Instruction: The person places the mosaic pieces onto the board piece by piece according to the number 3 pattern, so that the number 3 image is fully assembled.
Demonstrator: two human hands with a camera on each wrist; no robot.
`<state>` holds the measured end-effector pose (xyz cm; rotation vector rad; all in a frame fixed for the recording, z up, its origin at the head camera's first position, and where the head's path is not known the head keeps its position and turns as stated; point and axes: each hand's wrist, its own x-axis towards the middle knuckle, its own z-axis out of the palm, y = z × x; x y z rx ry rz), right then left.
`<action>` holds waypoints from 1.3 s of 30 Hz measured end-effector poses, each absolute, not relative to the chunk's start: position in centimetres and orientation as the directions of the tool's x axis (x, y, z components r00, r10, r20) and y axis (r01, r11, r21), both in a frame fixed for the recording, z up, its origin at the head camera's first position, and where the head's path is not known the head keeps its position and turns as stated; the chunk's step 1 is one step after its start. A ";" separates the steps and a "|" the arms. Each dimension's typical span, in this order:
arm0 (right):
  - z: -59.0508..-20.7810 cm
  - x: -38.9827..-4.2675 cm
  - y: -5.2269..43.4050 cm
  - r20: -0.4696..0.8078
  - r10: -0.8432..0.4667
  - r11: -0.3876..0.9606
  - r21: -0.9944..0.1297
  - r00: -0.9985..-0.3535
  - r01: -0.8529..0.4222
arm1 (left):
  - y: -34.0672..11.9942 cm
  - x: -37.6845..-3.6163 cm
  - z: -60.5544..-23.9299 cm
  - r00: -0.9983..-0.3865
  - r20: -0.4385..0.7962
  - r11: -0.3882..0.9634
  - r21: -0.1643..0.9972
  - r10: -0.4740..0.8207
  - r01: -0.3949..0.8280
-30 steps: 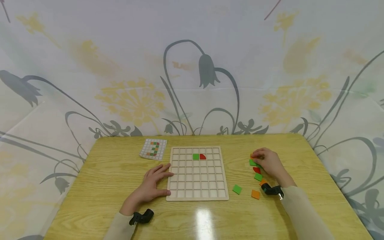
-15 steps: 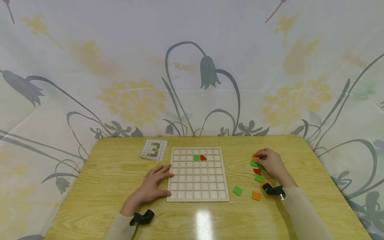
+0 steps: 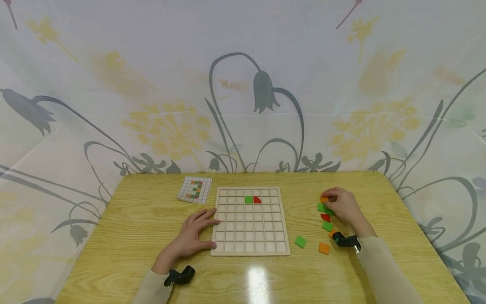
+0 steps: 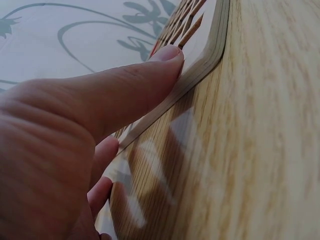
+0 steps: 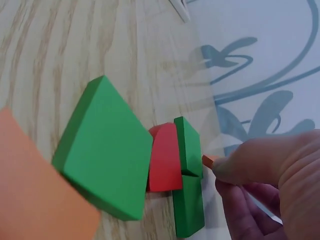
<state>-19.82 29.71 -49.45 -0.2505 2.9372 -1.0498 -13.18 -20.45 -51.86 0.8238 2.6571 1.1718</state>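
An orange tile [image 3: 324, 199] is being pinched by the fingers [image 5: 235, 165] of the right hand [image 3: 343, 207], well to the right of the wooden grid board [image 3: 250, 249], at the far end of a line of loose tiles on the counter [image 3: 133, 219]. Two green tiles [image 3: 322, 207] are lying just under that hand, with a red piece [image 3: 325, 217] and another green tile [image 3: 328, 226] just nearer the person. A single green tile [image 3: 300, 241] and an orange tile [image 3: 324, 248] are lying right of the board's near corner. The left hand [image 3: 191, 236] is being rested flat at the board's left edge, fingers spread and straight, thumb [image 4: 135, 90] being pressed against the board's rim. One green square [image 3: 248, 199] and one red quarter-round piece [image 3: 257, 199] are sitting side by side in the board's second row. A pattern card [image 3: 194, 189] is lying just left of the board's far corner.
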 end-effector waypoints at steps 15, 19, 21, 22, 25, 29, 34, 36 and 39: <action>-49.2 -20.1 27.2 0.108 -0.146 0.704 -0.687 -0.983 -0.180 | -20.4 -13.1 -51.7 -0.843 0.104 0.548 0.718 0.527 0.431; -49.4 -20.3 26.1 0.099 -0.138 0.679 -0.715 -0.985 -0.167 | -20.4 -13.2 -51.7 -0.846 0.099 0.554 0.714 0.525 0.427; -49.5 -20.4 25.4 0.107 -0.140 0.666 -0.726 -0.984 -0.173 | -20.3 -13.2 -51.7 -0.847 0.096 0.557 0.714 0.523 0.425; -49.5 -20.4 25.1 0.113 -0.141 0.659 -0.731 -0.984 -0.178 | -20.3 -13.2 -51.7 -0.848 0.096 0.557 0.714 0.522 0.424; -49.5 -20.5 24.2 0.131 -0.146 0.650 -0.735 -0.981 -0.195 | -20.3 -13.1 -51.6 -0.849 0.095 0.559 0.714 0.519 0.422; -49.6 -20.5 23.1 0.141 -0.149 0.631 -0.749 -0.979 -0.204 | -20.3 -13.0 -51.5 -0.850 0.098 0.561 0.711 0.517 0.424; -49.6 -20.8 21.6 0.140 -0.150 0.604 -0.771 -0.979 -0.203 | -20.3 -13.1 -51.7 -0.850 0.100 0.563 0.708 0.517 0.426; -49.6 -21.0 21.0 0.136 -0.158 0.600 -0.773 -0.978 -0.205 | -20.3 -13.1 -51.7 -0.850 0.101 0.563 0.708 0.516 0.426; -49.6 -21.2 20.1 0.131 -0.178 0.586 -0.782 -0.975 -0.212 | -20.3 -13.1 -51.8 -0.849 0.104 0.561 0.708 0.518 0.429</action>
